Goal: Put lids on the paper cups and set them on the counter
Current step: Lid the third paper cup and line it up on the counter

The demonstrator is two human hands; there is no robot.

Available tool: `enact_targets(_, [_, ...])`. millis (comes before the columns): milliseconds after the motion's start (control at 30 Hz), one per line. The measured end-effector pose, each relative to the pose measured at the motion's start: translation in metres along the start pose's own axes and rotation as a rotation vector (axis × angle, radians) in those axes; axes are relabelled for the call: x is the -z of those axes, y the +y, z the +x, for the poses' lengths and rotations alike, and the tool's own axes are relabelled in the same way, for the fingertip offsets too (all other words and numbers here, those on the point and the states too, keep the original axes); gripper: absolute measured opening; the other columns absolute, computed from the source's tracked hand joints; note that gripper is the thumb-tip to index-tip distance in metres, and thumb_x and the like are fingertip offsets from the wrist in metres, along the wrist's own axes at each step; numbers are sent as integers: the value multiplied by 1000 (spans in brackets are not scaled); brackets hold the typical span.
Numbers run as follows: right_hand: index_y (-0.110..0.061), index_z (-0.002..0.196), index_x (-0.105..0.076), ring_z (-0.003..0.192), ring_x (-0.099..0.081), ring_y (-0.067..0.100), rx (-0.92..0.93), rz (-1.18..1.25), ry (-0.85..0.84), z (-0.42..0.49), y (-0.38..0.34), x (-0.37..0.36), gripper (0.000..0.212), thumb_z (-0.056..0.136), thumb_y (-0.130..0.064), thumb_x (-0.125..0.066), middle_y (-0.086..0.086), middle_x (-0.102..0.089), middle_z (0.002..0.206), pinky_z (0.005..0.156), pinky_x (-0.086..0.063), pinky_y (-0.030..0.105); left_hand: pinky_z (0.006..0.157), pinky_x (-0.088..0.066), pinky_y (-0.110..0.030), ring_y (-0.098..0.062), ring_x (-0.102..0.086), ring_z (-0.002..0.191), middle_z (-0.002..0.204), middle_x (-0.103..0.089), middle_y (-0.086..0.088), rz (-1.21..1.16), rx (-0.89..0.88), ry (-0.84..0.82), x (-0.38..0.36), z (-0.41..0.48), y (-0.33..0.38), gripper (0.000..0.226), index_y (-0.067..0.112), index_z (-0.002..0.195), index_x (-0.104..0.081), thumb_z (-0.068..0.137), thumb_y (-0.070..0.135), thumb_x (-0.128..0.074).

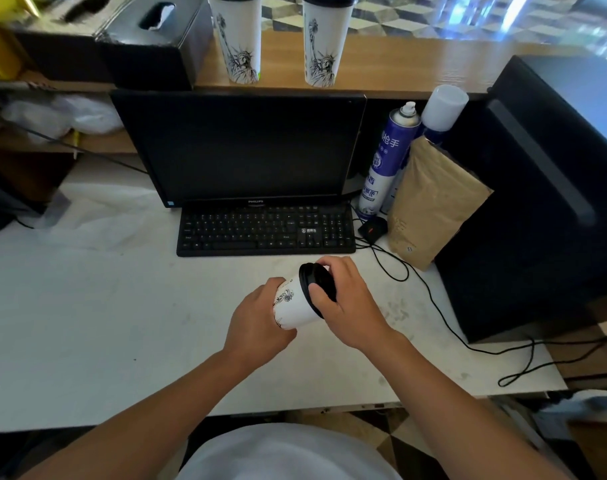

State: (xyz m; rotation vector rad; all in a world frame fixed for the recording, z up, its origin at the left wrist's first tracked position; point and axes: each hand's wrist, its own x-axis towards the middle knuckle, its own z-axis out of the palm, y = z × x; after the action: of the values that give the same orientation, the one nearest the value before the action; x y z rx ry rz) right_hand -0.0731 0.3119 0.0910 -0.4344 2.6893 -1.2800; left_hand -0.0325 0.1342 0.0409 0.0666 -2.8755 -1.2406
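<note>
A white paper cup (295,306) with a line drawing is tilted on its side above the white desk. My left hand (257,323) grips its lower body. A black lid (317,282) sits on the cup's mouth, and my right hand (347,303) curls over it with the thumb pressing on its top. Two tall lidded cups of the same print stand upright on the wooden counter (416,64) behind the monitor, one on the left (238,39) and one on the right (324,43).
A black monitor (239,147) and keyboard (265,230) stand just beyond my hands. A spray can (387,161), a brown paper bag (433,202), a mouse (373,228) with trailing cable and a black box (537,202) crowd the right. Tissue boxes (153,39) sit at the counter's left.
</note>
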Motion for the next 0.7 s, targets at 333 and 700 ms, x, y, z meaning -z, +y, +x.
enact_targets(333, [-15, 124, -54, 94, -53, 14, 236, -118, -48, 7, -6, 12, 53, 82, -47, -54, -3, -48, 111, 76, -54, 31, 70, -63, -39, -15, -68, 94, 102, -67, 7, -262, 48, -331, 21, 13, -4, 71, 36, 115, -54, 56, 12, -87])
enact_targets(700, [-31, 147, -41, 112, -54, 4, -146, 291, 28, 20, 1, 1, 64, 90, -40, -68, -12, -48, 133, 83, -55, 23, 78, -58, -25, -10, -60, 110, 123, -55, 13, -416, 161, -205, 10, 13, -2, 83, 32, 136, -37, 72, 25, -89])
